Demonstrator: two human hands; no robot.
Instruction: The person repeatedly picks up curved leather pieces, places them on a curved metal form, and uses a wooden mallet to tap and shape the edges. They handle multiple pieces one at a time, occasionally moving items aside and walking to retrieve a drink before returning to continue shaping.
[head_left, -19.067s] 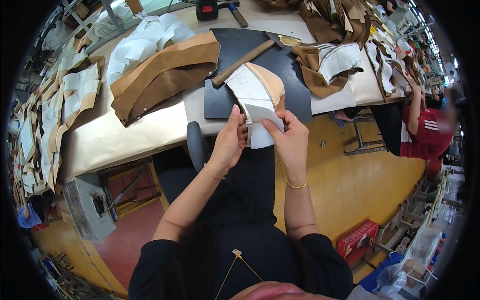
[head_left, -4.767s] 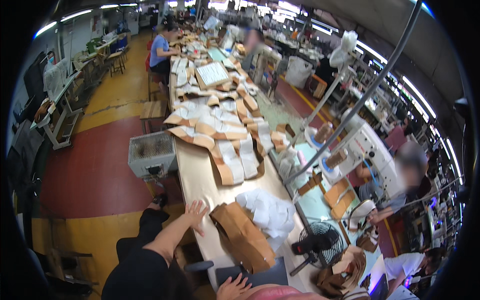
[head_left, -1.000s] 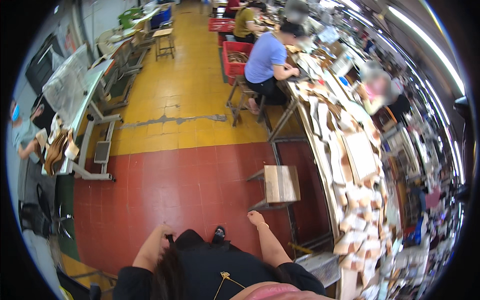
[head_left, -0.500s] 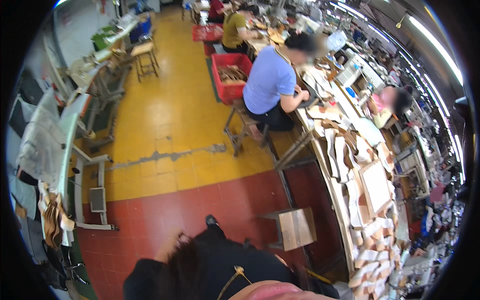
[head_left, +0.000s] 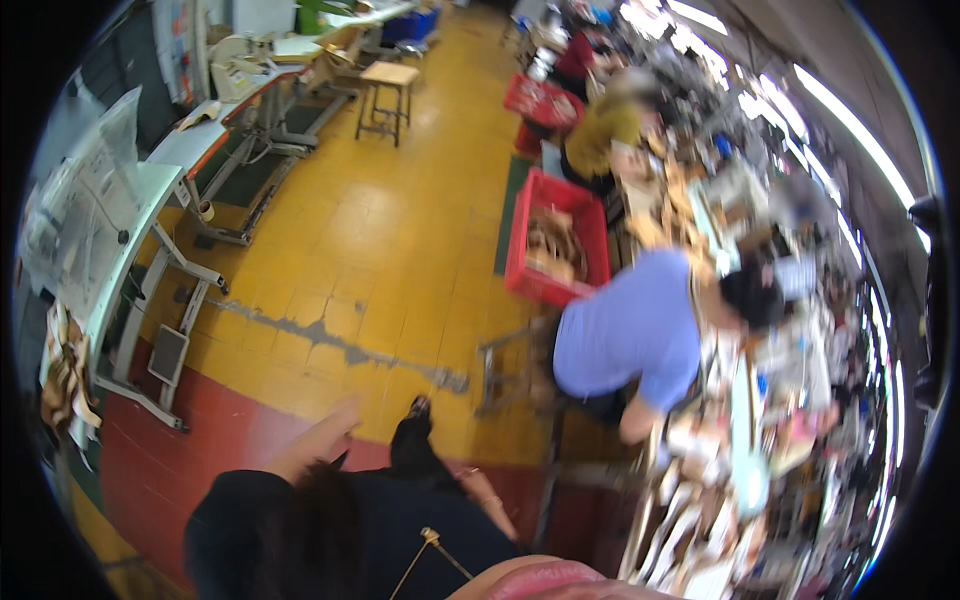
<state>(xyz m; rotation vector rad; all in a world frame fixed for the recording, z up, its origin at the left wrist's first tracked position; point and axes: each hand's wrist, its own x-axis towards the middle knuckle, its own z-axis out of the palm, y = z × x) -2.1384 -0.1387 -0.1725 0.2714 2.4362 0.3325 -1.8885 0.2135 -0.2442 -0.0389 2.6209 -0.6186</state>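
Left hand [head_left: 335, 425] swung out beside body, blurred, over floor near red/yellow tile border; fingers seemed loose, nothing held. Right hand [head_left: 478, 487] low at hip, bracelet on wrist; grip could not be told, nothing seen in it. Dark shoe [head_left: 413, 420] stepped between the hands, onto yellow floor [head_left: 380, 240]. Ahead of shoe: wide open aisle. Right of shoe: seated person in blue shirt [head_left: 630, 335] on stool, close to path. Beyond: red crate [head_left: 555, 240]. Left of shoe: grey machine table [head_left: 150, 260]. Far end of aisle: wooden stool [head_left: 388, 85].
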